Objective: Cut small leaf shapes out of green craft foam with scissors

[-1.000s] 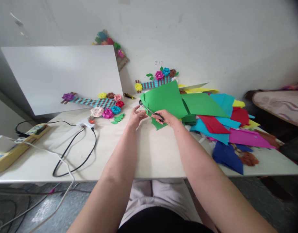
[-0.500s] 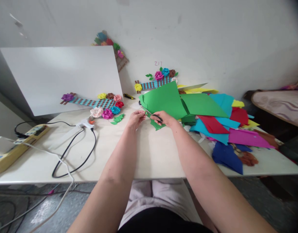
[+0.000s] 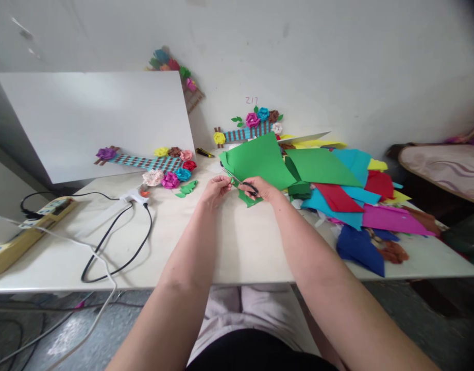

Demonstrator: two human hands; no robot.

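Observation:
My right hand [image 3: 261, 189] is closed round the black handles of a pair of scissors [image 3: 251, 189], whose blades point up and to the left. Close by on the left, my left hand [image 3: 218, 188] pinches a small piece of green paper [image 3: 232, 181] at the blades. A large green paper sheet [image 3: 260, 161] lies just behind both hands, and a green scrap [image 3: 249, 200] is under the right hand. To the left, several cut green paper leaves [image 3: 186, 189] rest on the table [image 3: 252, 247].
Coloured paper [image 3: 333, 198] is heaped on the right. A paper-flower decoration [image 3: 148, 164] and a yellow-black utility knife [image 3: 204, 152] lie left of the hands. A white board [image 3: 98, 123] leans on the wall. Cables run from a power strip [image 3: 39, 226] on the left.
The green sheet has sunk slightly, and the scissor blades look more closed. Both hands keep nearly the same place and grip.

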